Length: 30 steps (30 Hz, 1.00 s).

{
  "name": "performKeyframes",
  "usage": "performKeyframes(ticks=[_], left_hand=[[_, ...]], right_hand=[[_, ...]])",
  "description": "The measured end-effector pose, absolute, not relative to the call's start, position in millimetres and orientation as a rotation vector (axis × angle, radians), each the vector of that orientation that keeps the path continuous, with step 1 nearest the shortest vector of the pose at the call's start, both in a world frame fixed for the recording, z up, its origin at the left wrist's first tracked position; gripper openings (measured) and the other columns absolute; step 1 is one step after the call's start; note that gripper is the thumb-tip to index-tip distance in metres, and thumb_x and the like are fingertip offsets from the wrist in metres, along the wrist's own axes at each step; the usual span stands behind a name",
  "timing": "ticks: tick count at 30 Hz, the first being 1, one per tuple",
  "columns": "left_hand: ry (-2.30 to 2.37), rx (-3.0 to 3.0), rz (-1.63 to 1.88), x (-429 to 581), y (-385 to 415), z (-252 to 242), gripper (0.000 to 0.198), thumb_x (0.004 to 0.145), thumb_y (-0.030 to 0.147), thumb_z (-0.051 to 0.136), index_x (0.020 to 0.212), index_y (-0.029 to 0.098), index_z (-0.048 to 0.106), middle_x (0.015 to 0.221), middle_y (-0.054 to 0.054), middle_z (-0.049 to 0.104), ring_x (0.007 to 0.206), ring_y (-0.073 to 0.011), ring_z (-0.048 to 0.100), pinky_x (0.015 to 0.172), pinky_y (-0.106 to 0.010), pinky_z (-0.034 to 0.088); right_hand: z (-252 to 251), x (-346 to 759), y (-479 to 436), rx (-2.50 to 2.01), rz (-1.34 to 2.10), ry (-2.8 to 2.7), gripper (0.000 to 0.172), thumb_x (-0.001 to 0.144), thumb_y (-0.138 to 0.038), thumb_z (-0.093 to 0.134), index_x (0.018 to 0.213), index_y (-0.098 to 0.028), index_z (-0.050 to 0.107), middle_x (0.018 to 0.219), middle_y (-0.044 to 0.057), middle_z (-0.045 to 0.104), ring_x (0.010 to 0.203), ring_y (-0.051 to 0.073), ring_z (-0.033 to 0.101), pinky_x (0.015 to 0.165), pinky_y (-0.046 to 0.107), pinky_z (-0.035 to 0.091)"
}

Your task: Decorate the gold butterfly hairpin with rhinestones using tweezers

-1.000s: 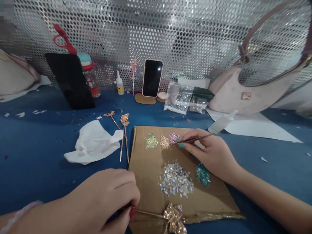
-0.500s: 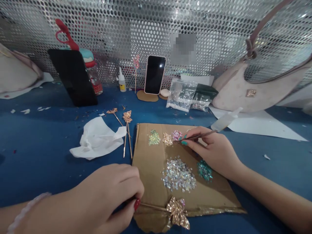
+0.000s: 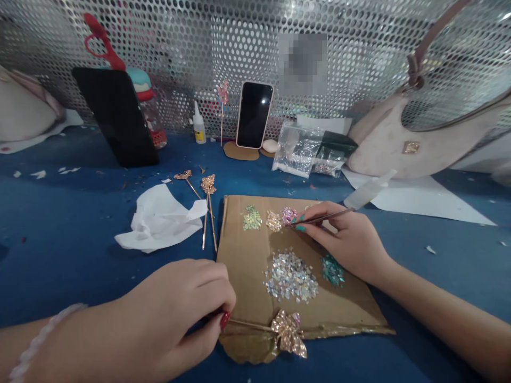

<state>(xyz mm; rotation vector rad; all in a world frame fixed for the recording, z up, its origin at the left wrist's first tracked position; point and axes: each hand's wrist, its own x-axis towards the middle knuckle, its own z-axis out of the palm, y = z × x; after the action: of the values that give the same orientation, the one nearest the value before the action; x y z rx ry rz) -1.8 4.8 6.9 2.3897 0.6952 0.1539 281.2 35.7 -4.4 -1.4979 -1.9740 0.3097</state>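
My left hand [image 3: 175, 314] is closed on the thin stick of a rose-gold butterfly hairpin [image 3: 288, 334]. The butterfly end lies over the front edge of a cardboard sheet [image 3: 243, 266], with a small pink piece on one wing. Between the fingers of my right hand [image 3: 347, 239] are slim dark tweezers [image 3: 325, 217], their tip at a pile of pink sequins [image 3: 289, 215]. Beside it are cream sequins [image 3: 273, 221] and pale green sequins [image 3: 252, 218]. Silver sequins [image 3: 291, 276] form the largest pile; teal sequins [image 3: 332, 270] lie below my right hand.
Left of the cardboard are crumpled white paper [image 3: 159, 218] and more rose-gold hairpins [image 3: 208, 184]. Behind stand a dark tablet [image 3: 115, 117], a glue bottle [image 3: 198, 127], a phone [image 3: 254, 115] and plastic bags [image 3: 297, 149]. A handbag [image 3: 387, 143] sits at the right, near a clear bottle [image 3: 367, 192].
The whole scene sits slightly higher in the view. Both hands keep their grips, and the tweezers' tip remains by the pink sequins.
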Motion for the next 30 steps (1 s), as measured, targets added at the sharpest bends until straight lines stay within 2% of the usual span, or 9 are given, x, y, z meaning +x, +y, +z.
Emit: performKeyframes(ticks=[21, 30], left_hand=[[0.679, 2.407, 0.149, -1.1, 5.8, 9.4, 0.011, 0.082, 0.01, 0.04, 0.08, 0.021, 0.044, 0.079, 0.002, 0.052, 0.068, -0.013, 0.045, 0.059, -0.025, 0.033], [0.671, 2.407, 0.159, -0.5, 7.1, 8.8, 0.01, 0.081, 0.01, 0.04, 0.079, 0.02, 0.044, 0.077, 0.002, 0.051, 0.066, -0.0126, 0.044, 0.058, -0.025, 0.032]], right_hand=[[-1.5, 278.4, 35.2, -1.48, 0.335, -1.975, 0.011, 0.078, -0.03, 0.056, 0.079, -0.022, 0.064, 0.08, 0.003, 0.069, 0.071, 0.017, 0.065, 0.062, 0.03, 0.053], [-1.1, 279.7, 38.7, -1.449, 0.39, -2.039, 0.011, 0.079, -0.027, 0.055, 0.076, -0.021, 0.064, 0.085, 0.004, 0.069, 0.072, 0.018, 0.064, 0.058, 0.029, 0.051]])
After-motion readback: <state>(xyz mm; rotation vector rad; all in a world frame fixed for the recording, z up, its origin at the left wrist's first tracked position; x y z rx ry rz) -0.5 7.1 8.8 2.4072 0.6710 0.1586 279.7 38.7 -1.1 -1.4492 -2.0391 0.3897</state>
